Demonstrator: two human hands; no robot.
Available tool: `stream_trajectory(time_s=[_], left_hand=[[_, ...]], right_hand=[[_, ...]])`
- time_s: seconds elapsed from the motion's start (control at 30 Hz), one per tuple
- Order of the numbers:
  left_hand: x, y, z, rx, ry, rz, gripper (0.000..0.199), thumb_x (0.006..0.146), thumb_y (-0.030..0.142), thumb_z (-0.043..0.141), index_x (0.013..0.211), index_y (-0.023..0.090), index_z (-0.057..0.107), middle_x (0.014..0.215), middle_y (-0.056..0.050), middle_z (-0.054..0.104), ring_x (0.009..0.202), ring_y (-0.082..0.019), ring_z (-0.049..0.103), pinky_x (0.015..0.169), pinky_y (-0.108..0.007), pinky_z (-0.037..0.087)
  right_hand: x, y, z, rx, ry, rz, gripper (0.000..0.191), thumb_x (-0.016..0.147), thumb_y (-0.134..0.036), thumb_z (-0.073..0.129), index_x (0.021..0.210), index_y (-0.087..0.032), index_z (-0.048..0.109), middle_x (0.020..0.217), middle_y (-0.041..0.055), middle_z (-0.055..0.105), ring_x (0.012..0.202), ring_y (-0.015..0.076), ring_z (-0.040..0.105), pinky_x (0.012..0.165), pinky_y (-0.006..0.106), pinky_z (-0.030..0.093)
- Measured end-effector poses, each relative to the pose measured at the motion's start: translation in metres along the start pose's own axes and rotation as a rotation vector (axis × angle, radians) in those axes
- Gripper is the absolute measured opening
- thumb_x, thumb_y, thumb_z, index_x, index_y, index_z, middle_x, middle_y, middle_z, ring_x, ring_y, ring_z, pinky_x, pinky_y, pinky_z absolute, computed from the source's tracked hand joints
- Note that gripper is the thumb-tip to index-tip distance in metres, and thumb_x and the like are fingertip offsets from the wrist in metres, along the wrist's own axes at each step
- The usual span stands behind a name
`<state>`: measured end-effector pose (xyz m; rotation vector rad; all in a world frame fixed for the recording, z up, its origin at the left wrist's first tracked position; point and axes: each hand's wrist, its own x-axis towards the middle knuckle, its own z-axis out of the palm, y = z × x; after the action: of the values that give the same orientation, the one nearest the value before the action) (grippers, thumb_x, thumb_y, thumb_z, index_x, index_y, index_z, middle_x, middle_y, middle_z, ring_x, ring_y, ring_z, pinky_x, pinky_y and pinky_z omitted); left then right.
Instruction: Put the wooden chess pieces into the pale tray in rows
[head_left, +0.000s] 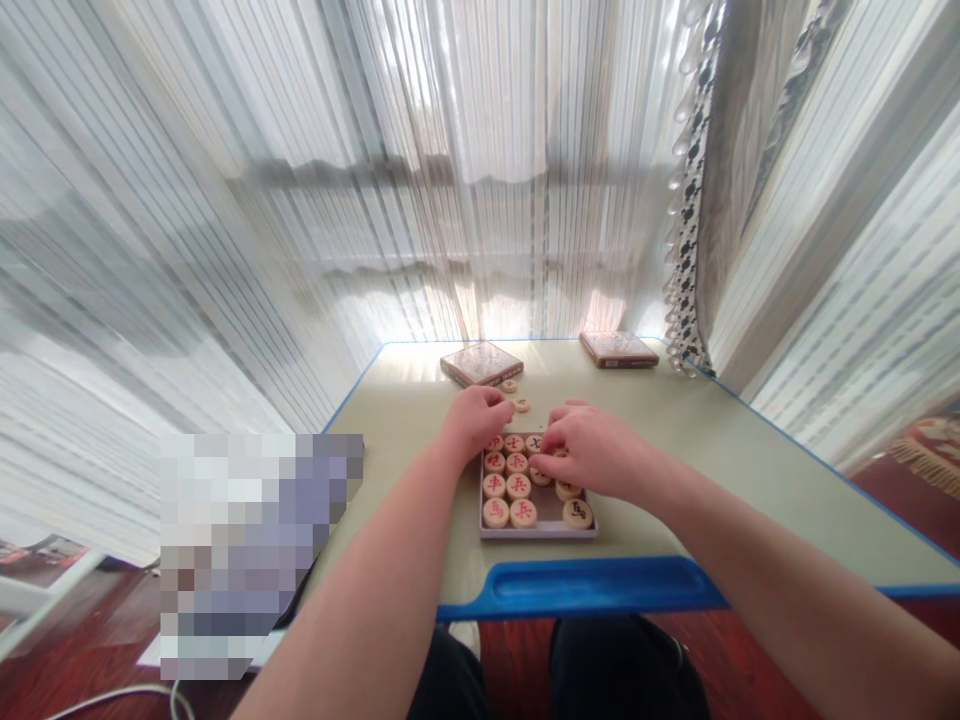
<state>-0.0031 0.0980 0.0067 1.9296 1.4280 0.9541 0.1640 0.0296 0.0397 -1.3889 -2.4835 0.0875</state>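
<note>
Rows of round wooden Chinese chess pieces [517,486] with red and black characters lie in a shallow open box [540,533]. My right hand [592,445] reaches over the box's right side, its fingers bent down onto a Chinese chess piece [541,476] and hiding several around it. At the box's far left corner, my left hand [474,418] is closed, thumb and fingers together; what they may hold is hidden. Just beyond its fingertips lies a loose piece [523,405], with another loose piece [509,386] farther back. A gap shows in the box's near row.
A flat patterned box [481,364] lies behind the loose pieces, and a second flat box [619,349] sits at the back right. The pale table [757,480] has a blue edge with a blue tray groove [600,583] in front. Sheer curtains [510,200] hang behind.
</note>
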Motion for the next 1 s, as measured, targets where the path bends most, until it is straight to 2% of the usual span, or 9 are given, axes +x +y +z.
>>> stream_trajectory(time_s=[0.17,0.33,0.53,0.63,0.7,0.73,0.83,0.93,1.0], left_hand=[[-0.001,0.002,-0.001,0.004,-0.011,-0.001,0.02,0.063,0.027,0.048,0.056,0.014,0.061,0.047,0.001,0.05,0.051,-0.011,0.047,0.048,-0.022,0.033],[-0.001,0.003,0.0,-0.005,-0.009,-0.002,0.021,0.062,0.029,0.047,0.056,0.014,0.06,0.046,0.001,0.049,0.05,-0.011,0.046,0.046,-0.022,0.032],[-0.002,0.002,-0.001,-0.02,-0.017,-0.002,0.019,0.062,0.027,0.047,0.056,0.015,0.06,0.045,0.002,0.048,0.047,-0.01,0.044,0.044,-0.021,0.032],[-0.003,0.004,-0.002,-0.028,-0.029,-0.035,0.018,0.061,0.026,0.047,0.056,0.015,0.06,0.044,0.002,0.047,0.044,-0.009,0.042,0.042,-0.02,0.031],[-0.004,0.006,-0.003,-0.027,-0.034,-0.05,0.018,0.061,0.025,0.046,0.055,0.015,0.06,0.043,0.003,0.045,0.042,-0.009,0.041,0.041,-0.021,0.031],[-0.005,0.007,-0.003,-0.024,-0.035,-0.054,0.018,0.061,0.024,0.046,0.055,0.015,0.059,0.043,0.003,0.044,0.041,-0.008,0.04,0.041,-0.021,0.03],[-0.007,0.008,-0.004,-0.012,-0.029,-0.041,0.018,0.061,0.024,0.046,0.054,0.014,0.059,0.042,0.003,0.043,0.04,-0.008,0.038,0.041,-0.021,0.029],[-0.009,0.007,-0.004,0.019,-0.011,-0.008,0.019,0.062,0.025,0.045,0.053,0.014,0.059,0.043,0.003,0.045,0.042,-0.008,0.04,0.043,-0.021,0.03],[-0.01,0.005,-0.004,0.059,0.022,0.033,0.02,0.063,0.025,0.045,0.052,0.015,0.059,0.045,0.002,0.047,0.046,-0.009,0.043,0.045,-0.021,0.032]], right_hand=[[0.004,0.008,-0.001,0.062,0.172,0.036,0.015,0.072,-0.033,0.059,0.075,-0.023,0.07,0.079,0.004,0.059,0.082,0.0188,0.051,0.073,0.028,0.038],[0.008,0.014,0.008,0.078,0.105,0.01,0.016,0.07,-0.035,0.061,0.075,-0.024,0.071,0.077,0.0036,0.058,0.082,0.019,0.051,0.073,0.029,0.039],[0.009,0.016,0.005,0.131,0.125,0.018,0.022,0.07,-0.041,0.062,0.07,-0.02,0.07,0.073,0.0036,0.058,0.078,0.0176,0.053,0.071,0.027,0.039],[0.011,0.035,-0.001,0.096,0.225,0.118,0.028,0.075,-0.043,0.055,0.076,-0.018,0.069,0.079,0.0052,0.059,0.077,0.0167,0.054,0.071,0.027,0.04],[0.012,0.052,-0.003,-0.016,0.276,0.216,0.03,0.074,-0.038,0.056,0.092,-0.018,0.068,0.092,0.0081,0.06,0.088,0.0201,0.054,0.08,0.03,0.038],[0.012,0.06,-0.004,-0.061,0.245,0.282,0.035,0.071,-0.038,0.059,0.099,-0.017,0.066,0.097,0.0099,0.059,0.092,0.0223,0.053,0.081,0.031,0.038],[0.011,0.074,-0.005,-0.036,0.064,0.356,0.037,0.068,-0.033,0.06,0.099,-0.015,0.065,0.098,0.011,0.061,0.09,0.0228,0.056,0.077,0.029,0.041],[0.008,0.068,-0.006,0.018,0.018,0.326,0.043,0.063,-0.03,0.063,0.103,-0.015,0.062,0.097,0.0097,0.062,0.084,0.0204,0.058,0.072,0.026,0.043],[0.005,0.061,-0.008,0.035,-0.012,0.256,0.037,0.064,-0.025,0.06,0.1,-0.015,0.064,0.095,0.009,0.062,0.083,0.0195,0.058,0.072,0.025,0.043]])
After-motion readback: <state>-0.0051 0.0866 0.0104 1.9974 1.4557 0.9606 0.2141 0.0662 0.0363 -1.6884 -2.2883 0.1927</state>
